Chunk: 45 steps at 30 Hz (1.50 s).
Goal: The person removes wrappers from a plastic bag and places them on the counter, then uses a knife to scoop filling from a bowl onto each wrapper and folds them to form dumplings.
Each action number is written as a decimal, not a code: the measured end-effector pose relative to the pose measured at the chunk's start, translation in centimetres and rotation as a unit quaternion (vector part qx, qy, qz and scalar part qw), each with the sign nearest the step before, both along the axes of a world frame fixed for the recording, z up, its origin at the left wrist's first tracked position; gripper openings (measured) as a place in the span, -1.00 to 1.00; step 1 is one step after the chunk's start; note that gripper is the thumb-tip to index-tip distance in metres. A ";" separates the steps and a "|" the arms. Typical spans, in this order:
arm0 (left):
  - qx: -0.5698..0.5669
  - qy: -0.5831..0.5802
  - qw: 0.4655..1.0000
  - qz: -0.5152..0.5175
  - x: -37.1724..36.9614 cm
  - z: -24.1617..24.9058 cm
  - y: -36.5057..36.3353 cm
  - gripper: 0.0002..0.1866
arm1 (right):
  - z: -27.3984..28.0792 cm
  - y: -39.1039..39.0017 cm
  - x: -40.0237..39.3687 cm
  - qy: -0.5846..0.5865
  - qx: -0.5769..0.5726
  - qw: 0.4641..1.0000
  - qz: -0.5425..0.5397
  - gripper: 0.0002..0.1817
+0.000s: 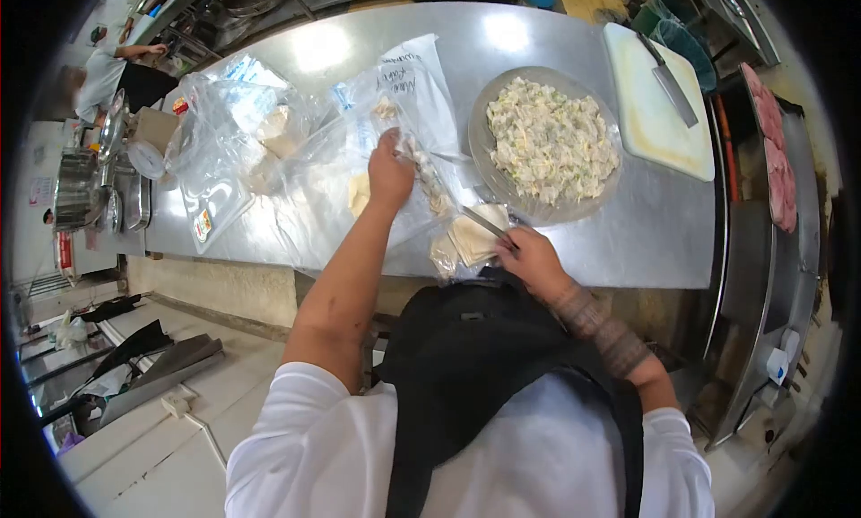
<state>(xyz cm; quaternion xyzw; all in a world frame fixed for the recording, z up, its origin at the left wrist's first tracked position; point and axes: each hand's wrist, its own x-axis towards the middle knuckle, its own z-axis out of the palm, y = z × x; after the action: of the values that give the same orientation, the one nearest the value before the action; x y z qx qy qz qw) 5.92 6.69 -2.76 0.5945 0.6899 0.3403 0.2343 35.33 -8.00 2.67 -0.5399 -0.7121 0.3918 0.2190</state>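
On the steel worktop (646, 240), our left hand (391, 173) grasps a plastic bag (359, 150). Our right hand (531, 258), at the near edge, clenches a knife (484, 220), blade pointing away-left over wrappers (473, 240).

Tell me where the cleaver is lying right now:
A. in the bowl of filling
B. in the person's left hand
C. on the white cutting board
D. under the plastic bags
C: the cleaver lies flat on the white cutting board, to the right of the bowl of filling, and neither hand touches it.
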 end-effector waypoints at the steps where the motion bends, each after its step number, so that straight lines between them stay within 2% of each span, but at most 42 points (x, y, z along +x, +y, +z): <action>1: 0.018 0.002 1.000 0.018 0.1 0.1 -0.8 -0.37 | -0.1 0.5 -1.0 -0.031 0.005 0.999 0.017 -0.72; 2: 0.036 0.004 0.999 0.035 0.3 0.7 -1.5 -0.33 | -0.2 0.9 -1.7 -0.062 0.009 0.998 0.033 -0.71; 4: 0.017 -0.044 0.998 0.036 0.5 3.0 -4.0 -0.37 | -0.5 1.1 -2.7 -0.072 0.006 0.997 0.036 -0.71; 8: -0.001 -0.049 0.998 -0.035 1.7 5.5 -10.6 -0.57 | -1.0 2.0 -2.7 -0.066 -0.038 0.997 0.019 -0.73; 11: -0.023 -0.067 0.991 -0.110 2.9 5.4 -15.2 -0.70 | -1.4 2.3 -2.2 0.005 -0.073 0.997 -0.010 -0.75; 14: 0.012 -0.038 0.969 -0.242 4.4 5.2 -17.5 -0.68 | -1.4 2.1 -2.1 0.051 -0.100 0.992 -0.051 -0.75; 17: 0.043 0.048 0.945 -0.321 5.9 4.4 -17.6 -0.64 | -1.0 1.7 -2.2 0.124 -0.107 0.980 -0.117 -0.77; 20: -0.049 0.066 0.953 -0.293 6.6 5.7 -17.1 -0.67 | 1.1 1.2 -1.5 0.204 -0.128 0.956 -0.165 -0.79; 22: -0.199 -0.099 0.954 -0.203 7.7 7.8 -16.2 -0.68 | 2.6 1.3 -0.5 0.243 -0.138 0.946 -0.162 -0.80; 23: -0.272 -0.179 0.933 -0.155 8.2 8.4 -16.0 -0.66 | 3.2 1.4 -0.1 0.257 -0.139 0.945 -0.147 -0.81; 24: -0.323 -0.348 0.871 -0.122 8.5 8.6 -15.8 -0.62 | 3.9 1.4 0.2 0.272 -0.140 0.943 -0.133 -0.82; 25: -0.364 -0.504 0.779 -0.085 8.7 8.7 -15.6 -0.58 | 4.6 1.3 0.4 0.247 -0.148 0.954 -0.083 -0.85; 26: -0.394 -0.641 0.657 -0.044 9.1 8.8 -15.4 -0.53 | 5.5 1.2 0.5 0.220 -0.157 0.962 -0.033 -0.88; 27: -0.393 -0.661 0.638 -0.043 9.7 9.4 -15.1 -0.49 | 6.5 1.0 0.8 0.192 -0.166 0.967 0.018 -0.89; 29: -0.389 -0.700 0.598 -0.041 11.1 10.6 -14.4 -0.42 | 8.9 0.6 1.5 0.216 -0.175 0.960 0.043 -0.85; 30: -0.392 -0.691 0.603 -0.067 11.1 10.1 -14.2 -0.44 | 10.1 0.5 1.8 0.229 -0.183 0.955 0.055 -0.83; 31: -0.396 -0.683 0.607 -0.091 10.7 9.2 -14.0 -0.45 | 11.6 0.7 2.9 0.249 -0.239 0.938 0.026 -0.72; 32: -0.400 -0.674 0.611 -0.115 10.5 8.5 -14.1 -0.47 | 11.6 0.9 4.4 0.173 -0.123 0.977 0.033 -0.69; 33: -0.395 -0.634 0.653 -0.122 11.0 9.3 -13.9 -0.55 | 11.6 1.6 6.3 0.092 -0.001 0.995 0.040 -0.65; 34: -0.398 -0.613 0.673 -0.118 11.4 9.9 -13.8 -0.57 | 11.6 2.3 7.9 0.009 0.120 0.992 0.047 -0.62; 36: -0.401 -0.568 0.710 -0.108 12.1 10.5 -13.8 -0.61 | 12.6 3.7 10.9 -0.213 0.086 0.971 0.062 -0.62; 37: -0.413 -0.589 0.690 -0.075 12.5 10.4 -14.0 -0.62 | 12.9 4.2 11.6 -0.320 0.066 0.943 0.071 -0.62; 39: -0.433 -0.626 0.648 -0.011 13.2 9.6 -13.8 -0.63 | 12.5 4.9 12.1 -0.362 0.074 0.926 0.079 -0.64; 43: -0.394 -0.619 0.677 0.050 15.3 8.0 -14.3 -0.65 | 10.9 6.0 12.0 -0.382 0.086 0.915 0.096 -0.74; 45: -0.379 -0.607 0.692 0.091 16.5 7.8 -14.1 -0.65 | 10.6 6.5 11.9 -0.402 0.054 0.905 0.129 -0.66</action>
<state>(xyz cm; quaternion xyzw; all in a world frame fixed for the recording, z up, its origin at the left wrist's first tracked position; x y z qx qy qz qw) 22.46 -7.45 5.09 0.0528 0.5185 0.3566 0.7754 47.25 -1.52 13.27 -0.5420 -0.8235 0.1269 -0.1096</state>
